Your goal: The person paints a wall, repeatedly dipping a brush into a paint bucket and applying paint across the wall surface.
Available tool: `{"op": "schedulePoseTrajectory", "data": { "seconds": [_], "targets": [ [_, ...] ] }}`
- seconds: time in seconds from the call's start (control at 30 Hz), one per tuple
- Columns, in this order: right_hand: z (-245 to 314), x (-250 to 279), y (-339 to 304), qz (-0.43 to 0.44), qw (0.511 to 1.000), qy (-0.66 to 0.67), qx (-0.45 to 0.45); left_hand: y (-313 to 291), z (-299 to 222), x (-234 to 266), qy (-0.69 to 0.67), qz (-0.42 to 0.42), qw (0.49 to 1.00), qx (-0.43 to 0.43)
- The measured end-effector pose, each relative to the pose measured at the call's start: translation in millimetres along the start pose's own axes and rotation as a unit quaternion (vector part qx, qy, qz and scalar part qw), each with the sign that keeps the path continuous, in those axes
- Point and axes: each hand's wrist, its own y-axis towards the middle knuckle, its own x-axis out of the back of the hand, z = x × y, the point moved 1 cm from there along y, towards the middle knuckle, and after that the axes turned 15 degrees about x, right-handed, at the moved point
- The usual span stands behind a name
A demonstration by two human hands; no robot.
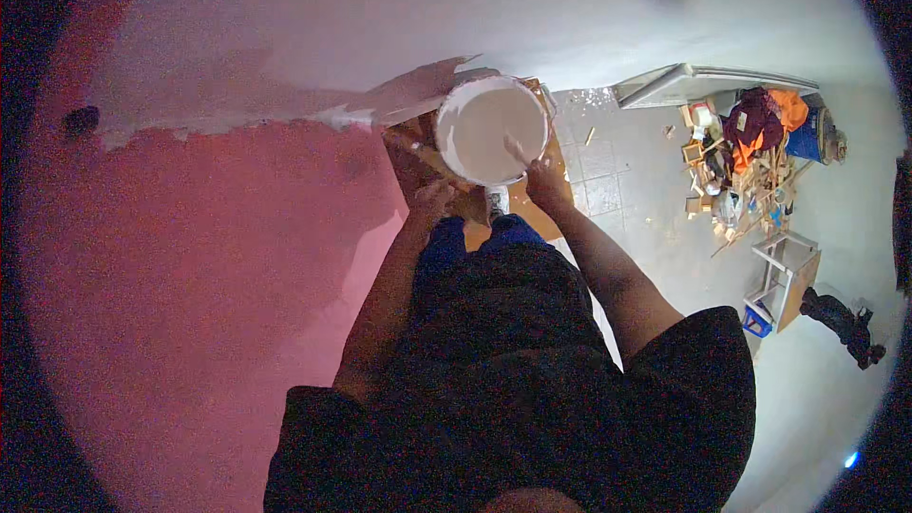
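A round white bucket (443,138) stands in front of me, nearly full of smooth pale beige paste (484,128). My right hand (544,180) is closed at the bucket's near right rim. It grips a narrow tool (514,148) whose far end lies in the paste; the tool's exact kind is unclear. My left hand (435,199) is closed just outside the bucket's near left side. From it a long, narrow, flat brownish tool (410,147) seems to extend to the far left. The grip itself is dim and partly hidden.
Brown sheeting (543,214) lies under the bucket. The wall (237,228) at left is pink, with a pale coated area above. At right are a white panel (665,85), a pile of wood scraps (750,185), orange and maroon cloth, a blue bucket (807,138) and a small table (788,271).
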Motion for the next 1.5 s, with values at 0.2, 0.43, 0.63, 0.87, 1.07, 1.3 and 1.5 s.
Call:
{"op": "schedulePoseTrajectory", "data": {
  "seconds": [0.2, 0.43, 0.63, 0.87, 1.07, 1.3, 1.5],
  "targets": [
    [-11.8, -28.8, -28.0, 0.000, 0.996, 0.060, -0.065, 26.5, 13.3, -10.0, 0.037, -0.108, 0.993, -0.003],
    [-9.5, -7.7, -19.1, -0.010, 0.999, 0.042, -0.011, 31.2, 9.7, -15.1, 0.003, -0.064, 0.998, 0.005],
    [-15.3, -5.5, -14.2, 0.035, 0.998, 0.042, -0.016, 38.9, 13.0, -26.7, 0.057, -0.081, 0.994, -0.042],
    [-28.5, -24.1, -22.5, 0.031, 0.989, 0.113, -0.085, 51.8, 21.1, -26.8, 0.069, -0.071, 0.993, -0.065],
    [-23.2, -26.2, -15.0, 0.097, 0.992, 0.076, 0.001, 46.9, 30.8, -17.4, 0.153, -0.123, 0.978, -0.066],
    [19.5, 31.3, 17.5, 0.095, 0.766, 0.577, -0.266, 8.3, 1.5, -22.5, 0.062, -0.068, 0.991, -0.103],
    [61.0, 102.9, 43.5, -0.009, 0.643, 0.762, -0.070, -7.4, -56.7, -27.9, 0.232, -0.158, 0.955, -0.100]
  ]
}}
